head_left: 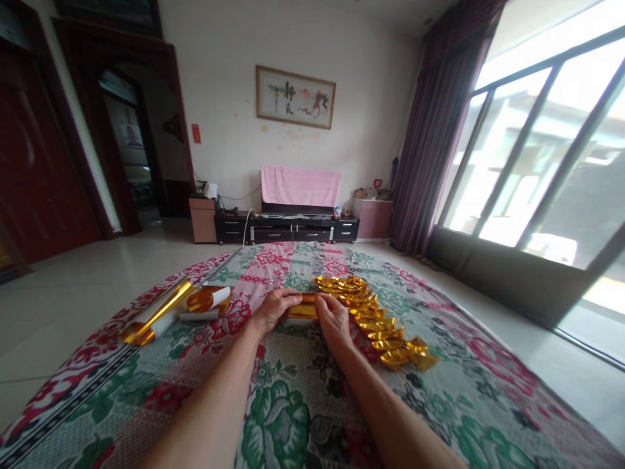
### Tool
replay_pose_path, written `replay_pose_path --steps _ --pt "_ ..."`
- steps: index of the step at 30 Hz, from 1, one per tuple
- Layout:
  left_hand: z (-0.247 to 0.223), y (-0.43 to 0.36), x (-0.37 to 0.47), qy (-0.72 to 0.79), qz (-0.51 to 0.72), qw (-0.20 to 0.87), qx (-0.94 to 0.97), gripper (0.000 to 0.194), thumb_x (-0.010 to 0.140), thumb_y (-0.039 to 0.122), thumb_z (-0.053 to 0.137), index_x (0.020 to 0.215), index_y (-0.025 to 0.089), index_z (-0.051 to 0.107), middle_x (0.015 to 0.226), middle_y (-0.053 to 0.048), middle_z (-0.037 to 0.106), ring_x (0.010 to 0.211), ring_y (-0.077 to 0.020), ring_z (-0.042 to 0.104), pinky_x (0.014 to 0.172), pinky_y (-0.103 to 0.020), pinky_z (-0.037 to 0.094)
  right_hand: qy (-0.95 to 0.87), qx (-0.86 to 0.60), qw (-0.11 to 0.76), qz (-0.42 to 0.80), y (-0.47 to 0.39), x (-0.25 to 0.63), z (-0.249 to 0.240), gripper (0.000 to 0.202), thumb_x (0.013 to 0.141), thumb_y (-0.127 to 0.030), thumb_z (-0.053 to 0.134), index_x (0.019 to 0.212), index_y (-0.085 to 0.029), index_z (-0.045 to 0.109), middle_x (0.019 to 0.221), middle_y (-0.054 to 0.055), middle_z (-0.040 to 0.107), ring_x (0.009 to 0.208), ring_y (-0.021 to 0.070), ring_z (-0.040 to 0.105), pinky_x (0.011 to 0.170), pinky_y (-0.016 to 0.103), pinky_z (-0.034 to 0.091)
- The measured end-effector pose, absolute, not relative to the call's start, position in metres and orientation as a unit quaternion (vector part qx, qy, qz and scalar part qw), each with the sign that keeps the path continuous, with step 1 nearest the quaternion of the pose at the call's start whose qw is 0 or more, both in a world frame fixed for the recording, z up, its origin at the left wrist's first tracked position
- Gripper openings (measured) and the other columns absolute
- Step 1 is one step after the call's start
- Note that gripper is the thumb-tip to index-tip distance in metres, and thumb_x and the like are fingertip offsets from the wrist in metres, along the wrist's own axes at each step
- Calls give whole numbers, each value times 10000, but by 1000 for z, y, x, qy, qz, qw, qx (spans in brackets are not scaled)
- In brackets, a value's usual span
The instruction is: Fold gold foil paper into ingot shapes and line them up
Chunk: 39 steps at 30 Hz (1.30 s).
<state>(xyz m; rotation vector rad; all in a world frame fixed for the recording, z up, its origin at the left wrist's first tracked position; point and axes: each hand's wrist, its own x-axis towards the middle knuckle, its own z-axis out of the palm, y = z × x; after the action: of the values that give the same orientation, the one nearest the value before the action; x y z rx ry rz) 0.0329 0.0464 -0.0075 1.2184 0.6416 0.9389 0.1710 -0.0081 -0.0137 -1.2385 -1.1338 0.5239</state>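
Note:
A piece of gold foil paper (303, 309) is stretched between my two hands, just above the patterned cloth. My left hand (273, 310) pinches its left end, thumb along the top edge. On the opposite end, my right hand (334, 316) grips the foil the same way; the fingers behind it are hidden. Close to the right of my right hand lie several folded gold foil ingots (385, 335) in overlapping rows. Off to the left are curled gold sheets with white backs (170, 309), loosely rolled on the cloth.
A flowered green, red and grey cloth (276, 417) covers the surface under my hands. Beyond it, a low black TV cabinet (293, 229) stands against the wall, with a pink towel (300, 185) draped over the screen. Purple curtains (424, 130) and large windows (541, 143) are on the right.

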Motion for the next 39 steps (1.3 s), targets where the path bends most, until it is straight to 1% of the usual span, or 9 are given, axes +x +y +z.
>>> replay_pose_path --steps 6,12,16,20,26,28,33,37,39 --pt "-9 49 27 345 419 576 611 208 640 285 621 766 121 644 582 15 606 513 -95 527 505 -203 384 -523 -646 536 143 -14 170 -7 326 721 -368 462 820 -169 700 657 14 659 613 139 570 592 206 412" --pt "-7 49 22 415 417 447 674 205 660 280 563 765 130 657 562 22 597 490 -82 498 489 -187 374 -558 -677 469 99 -17 167 -1 305 756 -309 442 850 -189 706 708 29 683 665 146 602 610 199 409" --pt "-4 47 23 457 385 313 738 198 672 249 525 737 143 679 594 0 636 559 -113 556 539 -199 412 -619 -662 421 35 -16 168 -5 280 784 -267 430 865 -209 692 776 32 684 719 141 601 658 199 403" --pt "-5 45 24 466 335 177 800 194 680 201 514 730 173 700 705 -18 676 680 -134 592 648 -214 435 -673 -663 326 -32 -19 168 -6 253 812 -248 409 806 -201 658 810 45 644 741 143 578 664 216 382" --pt "-13 45 27 473 291 82 827 215 724 182 483 764 180 694 798 -55 657 756 -159 588 726 -248 437 -684 -695 216 -47 -24 164 -2 267 862 -273 353 870 -202 610 911 62 585 750 158 566 588 241 361" --pt "-14 43 28 476 270 65 834 223 749 196 465 807 180 680 829 -66 640 783 -171 583 740 -263 433 -682 -701 204 -43 -24 162 -1 263 869 -274 349 885 -198 601 940 70 570 787 168 562 591 247 363" --pt "-13 30 30 471 261 24 842 287 804 252 440 1060 209 562 984 -66 575 908 -185 546 780 -273 415 -670 -715 199 -16 -24 159 0 242 873 -262 361 966 -198 575 996 92 548 867 190 545 618 259 381" --pt "-10 22 32 484 225 -2 845 230 836 251 392 939 204 591 955 -60 538 867 -178 530 706 -264 413 -665 -713 223 -9 -24 159 -4 290 868 -214 361 1137 -214 472 1050 90 531 919 188 527 654 261 394" --pt "-8 19 34 484 206 -22 850 256 850 243 360 859 184 609 949 -72 523 850 -184 512 668 -269 409 -665 -710 229 -12 -22 159 -7 259 883 -221 328 1079 -218 497 1033 83 523 900 183 525 641 257 396"
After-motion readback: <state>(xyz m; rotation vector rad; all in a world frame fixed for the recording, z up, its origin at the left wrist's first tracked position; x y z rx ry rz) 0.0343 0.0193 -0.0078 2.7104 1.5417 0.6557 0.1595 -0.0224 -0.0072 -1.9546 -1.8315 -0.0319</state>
